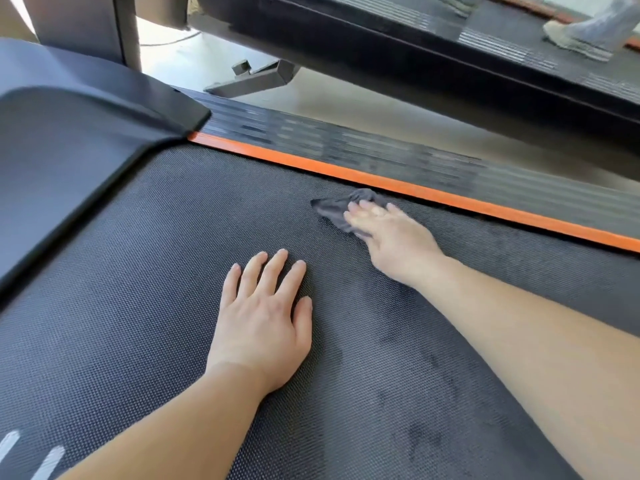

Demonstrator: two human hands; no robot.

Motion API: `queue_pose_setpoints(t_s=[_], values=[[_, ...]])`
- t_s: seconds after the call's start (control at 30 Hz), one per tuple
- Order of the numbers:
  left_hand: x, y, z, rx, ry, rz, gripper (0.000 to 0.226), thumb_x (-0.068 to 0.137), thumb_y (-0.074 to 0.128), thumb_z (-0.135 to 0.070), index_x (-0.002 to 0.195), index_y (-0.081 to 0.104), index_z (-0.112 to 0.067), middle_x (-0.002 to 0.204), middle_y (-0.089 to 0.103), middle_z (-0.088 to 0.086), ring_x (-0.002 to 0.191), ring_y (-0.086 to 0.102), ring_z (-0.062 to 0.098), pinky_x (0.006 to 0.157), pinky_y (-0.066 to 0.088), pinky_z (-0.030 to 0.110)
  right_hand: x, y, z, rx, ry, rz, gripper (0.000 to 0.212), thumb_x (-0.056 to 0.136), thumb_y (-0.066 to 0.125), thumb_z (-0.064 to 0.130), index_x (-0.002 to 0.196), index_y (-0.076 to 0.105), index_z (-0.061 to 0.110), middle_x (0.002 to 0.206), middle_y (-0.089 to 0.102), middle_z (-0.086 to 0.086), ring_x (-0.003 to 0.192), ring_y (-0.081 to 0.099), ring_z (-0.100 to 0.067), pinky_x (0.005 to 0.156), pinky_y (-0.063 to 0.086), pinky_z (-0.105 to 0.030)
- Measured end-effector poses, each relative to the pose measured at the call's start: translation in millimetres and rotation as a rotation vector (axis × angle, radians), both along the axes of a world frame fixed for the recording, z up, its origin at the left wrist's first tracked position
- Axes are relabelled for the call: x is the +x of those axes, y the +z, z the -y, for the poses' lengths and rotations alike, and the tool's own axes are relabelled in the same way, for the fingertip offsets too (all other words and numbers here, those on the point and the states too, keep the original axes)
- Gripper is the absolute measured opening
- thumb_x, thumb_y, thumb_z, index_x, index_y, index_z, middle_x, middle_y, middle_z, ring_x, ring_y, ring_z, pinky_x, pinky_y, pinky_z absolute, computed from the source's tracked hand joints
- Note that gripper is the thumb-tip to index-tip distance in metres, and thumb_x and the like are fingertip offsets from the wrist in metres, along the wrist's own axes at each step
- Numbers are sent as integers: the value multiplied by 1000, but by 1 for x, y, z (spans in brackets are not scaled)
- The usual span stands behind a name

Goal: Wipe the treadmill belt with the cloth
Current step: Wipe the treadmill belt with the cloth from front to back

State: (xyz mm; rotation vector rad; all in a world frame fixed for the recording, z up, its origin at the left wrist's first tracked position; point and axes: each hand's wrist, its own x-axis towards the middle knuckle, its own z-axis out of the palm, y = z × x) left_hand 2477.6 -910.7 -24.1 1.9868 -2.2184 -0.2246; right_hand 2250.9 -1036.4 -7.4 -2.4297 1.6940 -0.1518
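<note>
Cloth (341,209), small, crumpled, dark grey, is lying on textured black treadmill belt (138,271) beside orange edge strip (415,192); right hand (391,237) is pressing it flat-fingered to wipe; left hand (266,317), fingers spread, is probably bracing.

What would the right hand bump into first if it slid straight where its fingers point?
Probably the orange strip beside the treadmill belt. The right hand presses the grey cloth flat and points toward that strip, with only bare belt between.
</note>
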Motion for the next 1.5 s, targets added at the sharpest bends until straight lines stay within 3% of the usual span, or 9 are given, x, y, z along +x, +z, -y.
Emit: queue_pose_setpoints(t_s=[0.2,0.37,0.6,0.77,0.9,1.1,1.23,1.33,1.5], values=[[0,-1,0,-1,-6,-4,60,100,23,-55,157,32,-37,168,25,-8,157,13,21,128,7,49,37,0,-4,-31,-220,105,41,109,41,21,149,51,15,162,42,-3,149,34,-27,119,13,-30],[1,-1,2,-11,-1,-7,60,100,25,-54,156,35,-36,167,28,-6,157,16,22,128,8,51,-28,0,-54,75,311,55,54,98,51,2,149,55,21,157,40,13,150,34,-8,126,11,-20],[0,0,0,4,-1,-7,59,101,23,-55,156,32,-37,168,24,-8,157,12,21,128,5,50,-21,0,-34,36,-485,126,48,110,42,26,157,41,14,166,35,-5,150,29,-35,120,17,-32],[0,0,1,-8,1,-26,60,99,26,-53,156,33,-36,168,25,-6,157,13,22,128,5,49,34,-4,-144,7,-10,312,42,100,54,9,141,62,11,150,56,-2,141,38,-12,121,6,-16],[1,5,0,31,-16,-41,59,102,27,-50,159,30,-34,170,20,-6,158,8,22,128,0,48,14,-3,-208,114,31,275,47,94,54,9,141,62,14,150,56,4,142,45,-11,124,8,-19],[30,38,-40,65,5,-30,60,102,43,-26,160,28,-23,173,4,-1,159,-2,22,128,-4,46,1,14,-203,267,-80,235,48,111,43,24,157,38,34,162,18,29,150,9,11,126,-2,-22],[33,33,-106,148,86,-42,59,105,35,-40,161,26,-25,173,1,0,159,-3,23,128,-3,49,13,13,-208,261,-70,70,54,111,39,29,163,22,31,166,5,22,151,-1,6,130,2,-39],[28,14,-122,122,102,-35,63,103,20,-45,161,30,-23,172,12,-2,160,2,22,128,3,53,18,16,-199,290,-117,59,53,112,34,34,163,22,32,169,4,21,144,-8,11,129,-2,-38],[24,1,-121,66,123,-1,62,101,28,-42,159,34,-23,171,20,0,159,7,25,127,4,54,30,17,-153,336,-190,34,54,113,29,36,165,17,32,171,-1,16,157,-3,-3,128,-6,-40]])
